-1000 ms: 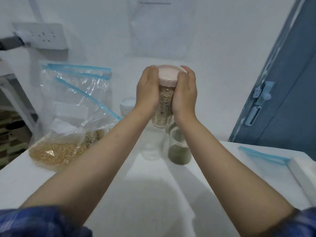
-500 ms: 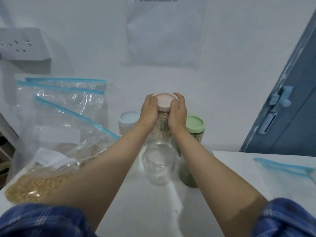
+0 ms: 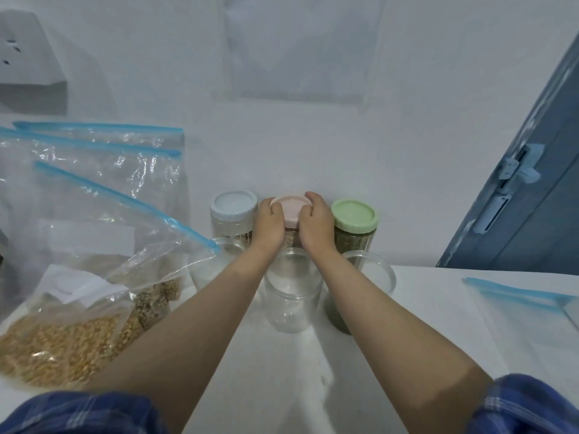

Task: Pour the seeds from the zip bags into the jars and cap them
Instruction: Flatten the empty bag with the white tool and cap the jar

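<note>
A seed-filled jar with a pink lid [image 3: 290, 208] stands at the back by the wall, between a blue-lidded jar [image 3: 232, 211] and a green-lidded jar [image 3: 354, 221]. My left hand [image 3: 269, 225] and my right hand [image 3: 315, 223] grip the pink-lidded jar from both sides, fingers curled round its lid and upper body. In front of it stands an uncapped clear jar [image 3: 294, 292] with nothing in it. To its right is an uncapped jar [image 3: 371, 277] with dark green seeds at the bottom. Zip bags [image 3: 94, 239] with yellow and brown seeds lean at the left.
Another uncapped clear jar [image 3: 210, 267] stands half behind the bags. A flat zip bag [image 3: 526, 317] with a blue seal lies at the right on the white table [image 3: 282, 377]. A blue door [image 3: 529, 195] is at the right, a socket box [image 3: 25, 54] on the wall at the left.
Both hands carried the pink-lidded jar away from me and down to the back row, between the blue-lidded and green-lidded jars. The view tilted up.
</note>
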The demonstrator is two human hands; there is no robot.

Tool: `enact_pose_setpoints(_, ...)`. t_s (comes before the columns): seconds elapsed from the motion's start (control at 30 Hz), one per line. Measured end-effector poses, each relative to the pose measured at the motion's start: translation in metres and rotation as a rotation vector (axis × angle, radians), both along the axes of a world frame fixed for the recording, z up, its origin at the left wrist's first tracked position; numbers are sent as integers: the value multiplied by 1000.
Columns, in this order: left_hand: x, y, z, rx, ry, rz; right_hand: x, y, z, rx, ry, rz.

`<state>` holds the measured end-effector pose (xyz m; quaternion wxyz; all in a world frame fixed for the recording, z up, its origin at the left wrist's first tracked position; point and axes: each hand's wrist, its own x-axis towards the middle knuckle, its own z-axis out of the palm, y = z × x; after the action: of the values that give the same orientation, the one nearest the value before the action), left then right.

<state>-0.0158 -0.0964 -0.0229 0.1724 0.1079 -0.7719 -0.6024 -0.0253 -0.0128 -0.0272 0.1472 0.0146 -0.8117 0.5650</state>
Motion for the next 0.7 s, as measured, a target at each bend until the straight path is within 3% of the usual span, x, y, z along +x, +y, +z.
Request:
enact_pose_setpoints(0.2, 8, -7, 1, -135, 55, -12, 9, -2, 1, 45, 120, -24)
enact_pose_setpoints(0.4, 24, -25, 23, -226, 352, 78, 22, -15, 26, 69, 377, 21)
enact_pose_setpoints(0.47, 23, -41, 29, -260, 430, 146, 26, -30, 35, 31, 387, 47)
enact_pose_setpoints(0.53, 19, -60, 34, -268, 397, 205, 25, -46, 41, 33, 313, 88)
enact_pose_setpoints(0.6, 15, -75, 36, -221, 280, 225, 19, -62, 41, 146, 177, 118)
enact_pose_setpoints(0.7, 9, -89, 33, -145, 55, 161, 11, -79, 37, 625, -28, 44)
